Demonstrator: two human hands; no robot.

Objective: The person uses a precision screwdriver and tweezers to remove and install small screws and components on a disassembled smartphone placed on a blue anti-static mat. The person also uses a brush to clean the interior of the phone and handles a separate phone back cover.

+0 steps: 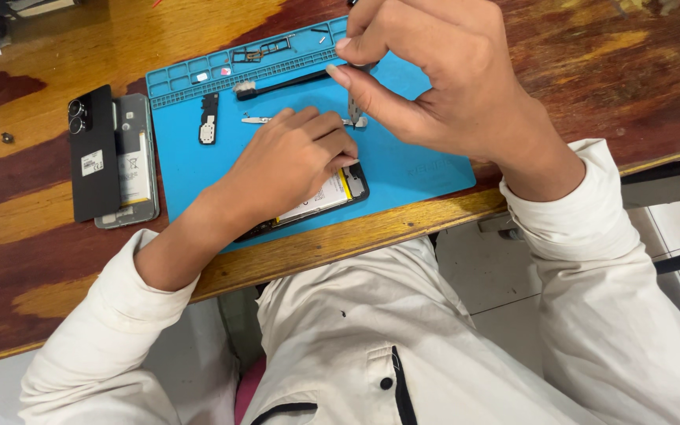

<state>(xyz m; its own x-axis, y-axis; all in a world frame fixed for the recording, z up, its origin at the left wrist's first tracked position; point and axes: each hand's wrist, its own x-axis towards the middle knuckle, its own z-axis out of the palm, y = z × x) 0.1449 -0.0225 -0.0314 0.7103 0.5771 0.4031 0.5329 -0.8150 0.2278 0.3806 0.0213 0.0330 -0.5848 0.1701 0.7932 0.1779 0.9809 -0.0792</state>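
A: Head view, looking straight down: the left hand (297, 157) lies curled, knuckles up, on an opened smartphone (326, 195) whose battery shows white and yellow at the lower right. Why pressed flat like that?

B: Likely to pin the phone to the blue silicone repair mat (419, 169) so it cannot slide while the other hand works. The fingers are folded down onto the phone, pressing rather than wrapping round it.

A: And the right hand (442, 79)?

B: It hangs above the mat, thumb and forefinger pinched shut on a small thin metal piece (353, 106) that points downward. What the piece is exactly cannot be told; it is partly hidden by the fingers.

A: What lies near?

B: Metal tweezers (257, 120) just beyond the left knuckles, a black brush (277, 84) behind them, a small black module (209, 127) to the left. The mat's tray compartments (222, 71) along the far edge hold tiny parts, probably so they do not roll away.

A: Any room to move?

B: The phone sits close to the mat's near edge, and the mat itself nearly reaches the edge of the wooden table (25, 220). Right of the phone the mat is bare. Off the mat to the left, well apart, a black back cover (92, 153) overlaps a second opened phone (137, 161).
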